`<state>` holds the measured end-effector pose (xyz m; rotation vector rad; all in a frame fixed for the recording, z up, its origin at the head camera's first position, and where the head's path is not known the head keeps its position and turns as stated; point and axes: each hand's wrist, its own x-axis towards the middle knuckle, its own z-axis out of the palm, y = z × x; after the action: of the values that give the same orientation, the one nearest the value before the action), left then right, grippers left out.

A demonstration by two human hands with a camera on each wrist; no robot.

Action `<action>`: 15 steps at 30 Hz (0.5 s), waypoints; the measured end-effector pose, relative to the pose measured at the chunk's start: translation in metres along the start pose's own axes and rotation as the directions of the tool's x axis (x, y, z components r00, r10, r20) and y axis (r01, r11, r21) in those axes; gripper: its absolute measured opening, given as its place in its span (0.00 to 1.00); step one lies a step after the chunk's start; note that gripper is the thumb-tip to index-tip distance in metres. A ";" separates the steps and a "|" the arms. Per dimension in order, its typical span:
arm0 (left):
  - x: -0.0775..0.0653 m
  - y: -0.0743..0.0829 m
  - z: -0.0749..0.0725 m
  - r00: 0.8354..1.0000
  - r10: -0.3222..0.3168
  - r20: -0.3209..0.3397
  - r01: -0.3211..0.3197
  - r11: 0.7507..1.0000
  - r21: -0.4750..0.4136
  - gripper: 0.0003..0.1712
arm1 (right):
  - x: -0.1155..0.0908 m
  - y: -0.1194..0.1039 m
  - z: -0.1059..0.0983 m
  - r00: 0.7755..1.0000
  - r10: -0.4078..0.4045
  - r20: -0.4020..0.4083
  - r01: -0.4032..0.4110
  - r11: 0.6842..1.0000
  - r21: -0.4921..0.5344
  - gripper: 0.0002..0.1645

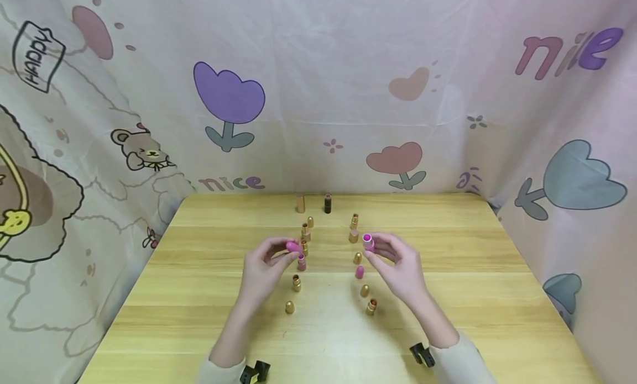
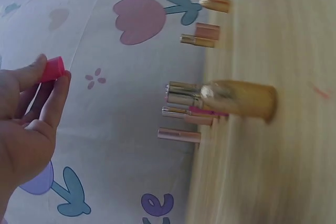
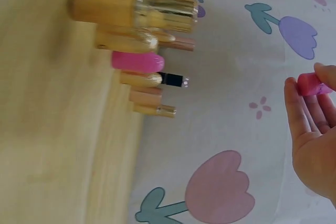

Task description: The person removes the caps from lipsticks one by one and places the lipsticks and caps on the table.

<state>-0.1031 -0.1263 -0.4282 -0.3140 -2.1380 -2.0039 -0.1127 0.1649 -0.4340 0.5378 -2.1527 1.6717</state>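
Raised over the table, my left hand point(image 1: 262, 269) pinches a pink, round-ended lipstick cap point(image 1: 293, 246) between thumb and fingertips. On the other side, my right hand point(image 1: 402, 265) pinches a pink lipstick tube point(image 1: 368, 242) with a pale rim, its mouth facing up. The two pieces are apart. Below the left hand stand a pink lipstick tube point(image 1: 301, 263) and a gold lipstick tube point(image 1: 296, 283). Closest to the right fingers are a gold cap point(image 1: 358, 258) and a pink cap point(image 1: 360, 272) on the tabletop. Both wrist views show the grips from the side.
Two loose rows of lipstick parts run down the wooden table point(image 1: 199, 295). At the back stand a rose-gold tube point(image 1: 301, 204) and a black tube point(image 1: 327, 203). Nearer are a gold cap point(image 1: 290, 307) and a gold tube point(image 1: 371, 306). A printed curtain point(image 1: 318, 96) hangs behind.
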 end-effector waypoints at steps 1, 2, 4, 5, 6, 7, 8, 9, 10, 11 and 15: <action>-0.004 0.000 -0.001 0.999 0.001 0.032 -0.001 1.000 0.011 0.19 | -0.004 0.000 -0.001 1.000 -0.001 0.009 0.001 1.000 0.004 0.21; -0.007 0.000 -0.002 0.998 0.010 0.064 -0.011 1.000 0.022 0.19 | -0.009 0.001 -0.003 1.000 0.003 0.018 -0.003 1.000 0.008 0.21; -0.013 -0.002 -0.004 0.992 0.034 0.123 -0.040 0.998 0.041 0.18 | -0.017 0.002 -0.004 0.999 0.011 0.037 -0.011 1.000 0.011 0.20; -0.016 -0.003 -0.005 0.988 0.049 0.149 -0.057 0.997 0.045 0.18 | -0.022 0.003 -0.005 0.999 0.015 0.044 -0.015 1.000 0.008 0.20; -0.018 -0.004 -0.006 0.983 0.060 0.172 -0.069 0.997 0.044 0.18 | -0.026 0.004 -0.005 0.998 0.020 0.051 -0.020 1.000 -0.001 0.20; -0.021 -0.005 -0.007 0.979 0.072 0.192 -0.083 0.995 0.049 0.18 | -0.030 0.005 -0.006 0.998 0.025 0.059 -0.024 1.000 -0.013 0.20; -0.023 -0.007 -0.008 0.976 0.075 0.206 -0.088 0.995 0.053 0.18 | -0.034 0.005 -0.006 0.997 0.034 0.065 -0.032 0.999 -0.028 0.20; -0.026 -0.009 -0.009 0.973 0.073 0.217 -0.088 0.994 0.058 0.18 | -0.038 0.006 -0.006 0.997 0.038 0.069 -0.034 0.998 -0.049 0.20; -0.028 -0.010 -0.010 0.971 0.069 0.228 -0.085 0.994 0.062 0.18 | -0.042 0.006 -0.007 0.996 0.043 0.072 -0.038 0.997 -0.068 0.20; -0.031 -0.012 -0.012 0.970 0.057 0.236 -0.075 0.995 0.070 0.19 | -0.046 0.006 -0.007 0.996 0.049 0.073 -0.043 0.995 -0.085 0.20; -0.041 -0.016 -0.017 0.963 0.022 0.269 -0.054 0.992 0.112 0.19 | -0.059 0.007 -0.009 0.993 0.087 0.080 -0.077 0.989 -0.128 0.20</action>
<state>-0.0682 -0.1452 -0.4536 -0.6338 -2.3771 -1.8958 -0.0648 0.1796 -0.4677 0.4995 -2.3526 1.5681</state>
